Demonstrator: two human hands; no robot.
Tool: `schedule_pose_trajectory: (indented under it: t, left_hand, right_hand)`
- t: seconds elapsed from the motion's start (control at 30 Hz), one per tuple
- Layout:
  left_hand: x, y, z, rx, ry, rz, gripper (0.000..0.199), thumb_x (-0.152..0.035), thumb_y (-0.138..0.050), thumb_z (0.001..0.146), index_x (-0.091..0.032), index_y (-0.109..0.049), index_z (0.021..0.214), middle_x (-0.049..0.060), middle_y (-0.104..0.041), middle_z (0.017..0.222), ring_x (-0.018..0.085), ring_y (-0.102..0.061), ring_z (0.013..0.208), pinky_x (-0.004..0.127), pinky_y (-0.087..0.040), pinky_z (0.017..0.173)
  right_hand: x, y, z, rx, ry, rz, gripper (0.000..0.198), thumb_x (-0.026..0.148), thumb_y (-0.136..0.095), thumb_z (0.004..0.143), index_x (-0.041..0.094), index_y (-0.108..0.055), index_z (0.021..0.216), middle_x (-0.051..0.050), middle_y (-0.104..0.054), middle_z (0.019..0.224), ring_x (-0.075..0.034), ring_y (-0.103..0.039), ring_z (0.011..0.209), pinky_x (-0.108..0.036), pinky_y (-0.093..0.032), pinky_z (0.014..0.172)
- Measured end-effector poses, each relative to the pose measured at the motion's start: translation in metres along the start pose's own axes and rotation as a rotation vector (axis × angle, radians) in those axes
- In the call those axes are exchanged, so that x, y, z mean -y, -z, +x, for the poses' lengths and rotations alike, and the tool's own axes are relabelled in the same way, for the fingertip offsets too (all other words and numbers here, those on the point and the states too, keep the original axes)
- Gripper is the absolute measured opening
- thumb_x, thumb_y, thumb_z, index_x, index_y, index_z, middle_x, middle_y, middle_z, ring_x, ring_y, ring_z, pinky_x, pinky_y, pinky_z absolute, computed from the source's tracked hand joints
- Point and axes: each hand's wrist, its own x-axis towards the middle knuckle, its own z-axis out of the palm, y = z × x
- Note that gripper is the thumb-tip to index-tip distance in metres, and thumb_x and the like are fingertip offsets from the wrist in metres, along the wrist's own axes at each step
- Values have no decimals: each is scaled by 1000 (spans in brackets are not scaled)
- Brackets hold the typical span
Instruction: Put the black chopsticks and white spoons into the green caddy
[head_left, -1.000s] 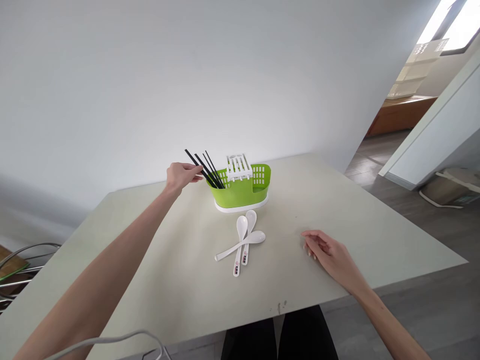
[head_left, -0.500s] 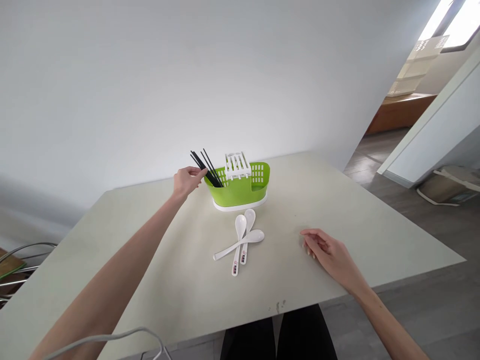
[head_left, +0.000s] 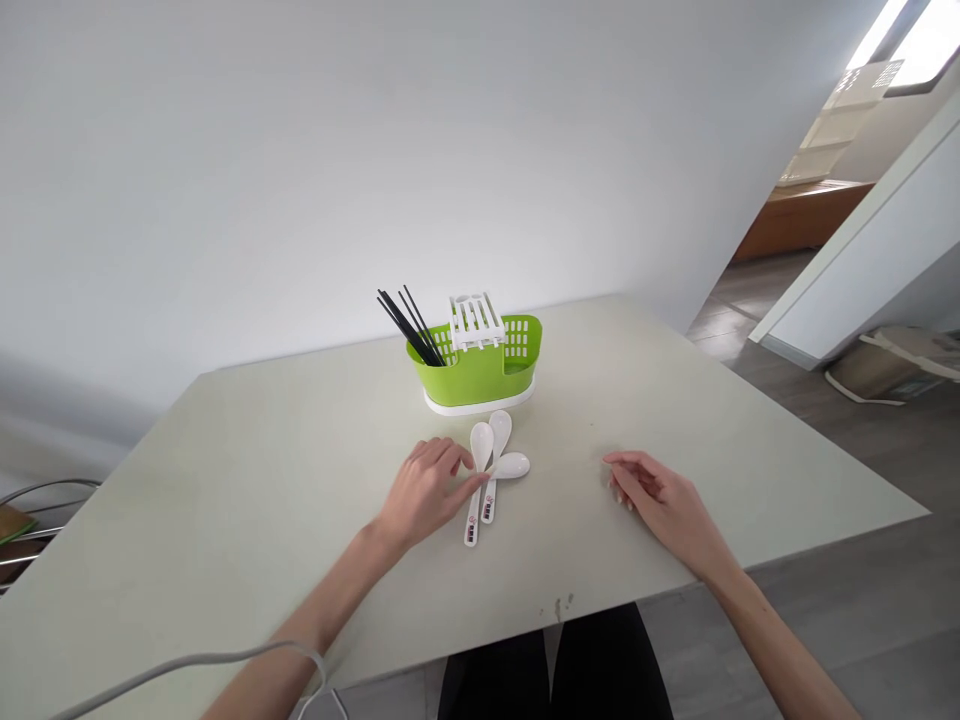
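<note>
Head view: left hand (head_left: 429,492) half open, thumb and fingers at the uppermost spoon (head_left: 514,466); grip, I cannot tell. Right hand (head_left: 658,497) loosely curled, empty. Spoons (head_left: 482,440) lie crossed, near side of green basket (head_left: 472,385), which apparently props the leaning chopsticks (head_left: 411,330).

White spoons (head_left: 482,443) | three, crossed, one atop two | on pale table (head_left: 637,380) | two handles printed

From head height, one camera faces down the table (head_left: 300,430).
</note>
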Motion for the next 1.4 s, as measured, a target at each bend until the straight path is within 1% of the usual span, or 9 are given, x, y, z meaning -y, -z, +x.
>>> schedule_pose_trajectory:
  t: [0.13,0.53,0.7,0.8,0.93,1.0,1.1,1.23,1.4]
  left_hand:
    - [4,-4,-11,48,-56,25,29,-51,-64,99,-23,-63,93,5,-67,88,23,-60,80,38,-43,76]
    - [13,-13,-22,101,-85,-39,35,-33,-32,111,-22,-56,87,7,-62,88,22,-55,79,39,-46,77]
    - [14,-11,-29,61,104,-213,32,-36,-26,110,-26,-43,86,1,-55,78,20,-47,62,34,-37,62]
    - [13,-8,-33,5,235,-340,30,-41,-27,110,-28,-39,85,-2,-48,69,19,-41,56,33,-31,58]
    - [12,-7,-35,-54,268,-411,31,-45,-28,108,-28,-39,85,-3,-47,68,18,-39,55,33,-29,59]
    - [10,-7,-36,-53,262,-429,33,-48,-28,108,-28,-41,86,-2,-47,68,18,-39,56,33,-30,60]
    - [9,-7,-37,-74,258,-492,37,-54,-30,107,-27,-44,86,-2,-47,69,18,-38,57,33,-31,61]
    - [10,-7,-36,-222,312,-652,45,-64,-31,105,-26,-49,89,-2,-46,70,17,-39,61,32,-34,63]
    - [16,-5,-25,-434,550,-911,49,-70,-27,104,-26,-48,96,-2,-49,77,15,-41,61,30,-36,57]
  right_hand:
    - [-1,-1,-1,-9,-5,2,48,66,-56,97,22,-69,110,-6,-71,84,-19,-62,70,-32,-53,67]
    - [5,-2,0,-14,-26,-20,50,68,-58,95,22,-71,108,-7,-72,84,-19,-62,69,-32,-52,65]
    - [16,-9,-3,31,-27,-23,48,66,-56,97,21,-69,110,-6,-70,83,-19,-63,70,-33,-54,67]
    - [44,-23,-5,129,43,-29,47,64,-53,100,23,-65,120,-9,-72,96,-20,-67,75,-32,-56,66]
    - [101,-49,-3,251,172,-69,54,59,-52,103,29,-49,147,-10,-70,121,-20,-71,83,-32,-58,71]
    - [128,-64,1,292,235,-131,50,59,-49,104,27,-55,143,-7,-74,106,-20,-70,78,-32,-57,71]
    - [155,-86,7,342,335,-213,42,56,-40,108,26,-68,115,-3,-72,84,-19,-65,68,-31,-52,65]
    - [175,-101,16,243,478,-292,40,51,-38,109,25,-68,103,-2,-73,81,-17,-62,64,-29,-48,64]
    - [218,-86,45,-28,561,-322,41,53,-45,108,22,-66,93,0,-71,70,-15,-62,57,-26,-44,58]
